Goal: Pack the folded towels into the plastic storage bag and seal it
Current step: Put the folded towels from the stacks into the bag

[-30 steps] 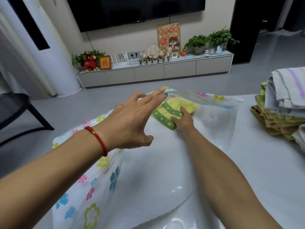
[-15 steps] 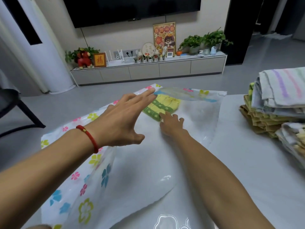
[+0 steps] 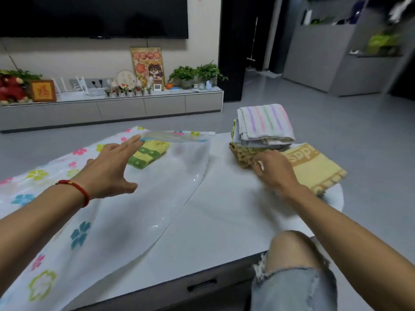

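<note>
The plastic storage bag (image 3: 161, 194), clear with a flower-print side, lies flat on the left half of the white table (image 3: 224, 212). A folded green and yellow towel (image 3: 147, 154) sits inside it near the far mouth. My left hand (image 3: 112, 169) hovers over the bag with fingers spread, its fingertips touching the blue seal strip at the mouth. My right hand (image 3: 272, 170) rests with bent fingers on the near edge of a folded yellow towel (image 3: 314, 167). That towel lies in the pile at the table's right end, beside a striped white towel stack (image 3: 265, 122).
My knee in torn jeans (image 3: 292, 265) presses against the table's near right edge. Beyond the table are grey floor and a low TV cabinet (image 3: 112, 108) with plants and ornaments. A grey cupboard stands at the far right.
My right hand left the green and yellow towel in the bag and swung right onto the towel pile. My head turned right with it. The left hand stayed at the bag's mouth.
</note>
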